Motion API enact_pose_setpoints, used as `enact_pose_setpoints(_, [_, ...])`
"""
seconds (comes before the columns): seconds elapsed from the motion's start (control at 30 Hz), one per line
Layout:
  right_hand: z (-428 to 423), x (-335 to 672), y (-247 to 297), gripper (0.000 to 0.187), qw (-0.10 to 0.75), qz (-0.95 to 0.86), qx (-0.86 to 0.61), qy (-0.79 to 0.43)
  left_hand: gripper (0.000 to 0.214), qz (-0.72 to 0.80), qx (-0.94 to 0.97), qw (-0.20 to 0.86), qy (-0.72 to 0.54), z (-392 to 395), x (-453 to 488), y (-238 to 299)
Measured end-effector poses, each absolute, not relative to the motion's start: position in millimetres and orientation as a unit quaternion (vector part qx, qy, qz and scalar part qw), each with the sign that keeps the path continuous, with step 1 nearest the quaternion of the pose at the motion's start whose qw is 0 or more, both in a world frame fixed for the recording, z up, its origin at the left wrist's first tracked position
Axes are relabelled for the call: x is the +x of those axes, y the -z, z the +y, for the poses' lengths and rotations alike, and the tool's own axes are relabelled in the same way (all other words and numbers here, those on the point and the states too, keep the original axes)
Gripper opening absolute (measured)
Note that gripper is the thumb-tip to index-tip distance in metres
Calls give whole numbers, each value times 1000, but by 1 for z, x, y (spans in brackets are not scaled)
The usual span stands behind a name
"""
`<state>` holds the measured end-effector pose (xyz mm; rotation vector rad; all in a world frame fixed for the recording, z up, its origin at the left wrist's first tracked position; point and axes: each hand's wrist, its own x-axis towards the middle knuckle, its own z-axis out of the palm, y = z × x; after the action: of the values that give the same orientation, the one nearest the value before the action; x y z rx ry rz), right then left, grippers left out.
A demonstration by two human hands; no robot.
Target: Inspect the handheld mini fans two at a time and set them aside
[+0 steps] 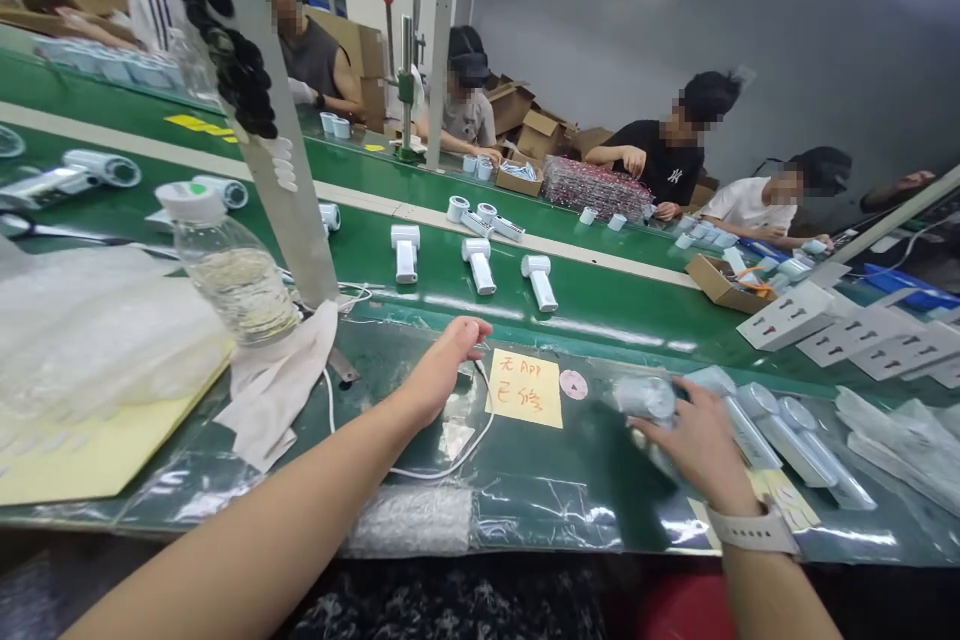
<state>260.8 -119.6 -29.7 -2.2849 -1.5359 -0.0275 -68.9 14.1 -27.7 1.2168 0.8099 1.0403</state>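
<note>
My left hand (448, 368) hovers over the bench's near side with its fingers drawn together. A thin white cable (489, 398) loops up from the bench to those fingertips; its end is hidden. To the right, my right hand (701, 440) grips a pale blue handheld device with a round head (646, 400), smeared by motion. Just beyond that hand, several similar devices (787, 435) lie side by side on the bench. A yellow note (527, 388) with red handwriting sits between my hands, beside a round pink sticker (574, 385).
Several pale devices (478, 266) lie on the green conveyor (615, 295). At left, a plastic bottle (240, 270) stands before a metal post (289, 170), near a cloth (289, 390) and plastic bags (97, 330). White switch boxes (787, 315) hang at right. Other people work across the line.
</note>
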Motion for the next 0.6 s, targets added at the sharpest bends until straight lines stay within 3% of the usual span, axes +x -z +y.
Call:
enact_pose_setpoints(0.17, [-70,145,21,51,402,-646,-618,-200,45,285,588,677,-338,14,-77,28])
enact_pose_setpoints(0.23, [-42,112,16,59,441,-677,-534,-251,53,245,599,701,-299,11,-79,30])
enact_pose_setpoints(0.3, [-11,96,14,55,409,-703,-525,-250,61,244,580,721,-290,9,-79,31])
enact_pose_setpoints(0.4, [34,103,20,39,333,-666,-645,-172,68,283,479,755,-347,10,-78,31])
enact_pose_setpoints(0.6, [98,142,45,25,266,-548,-791,-59,55,330,322,755,-467,17,-76,25])
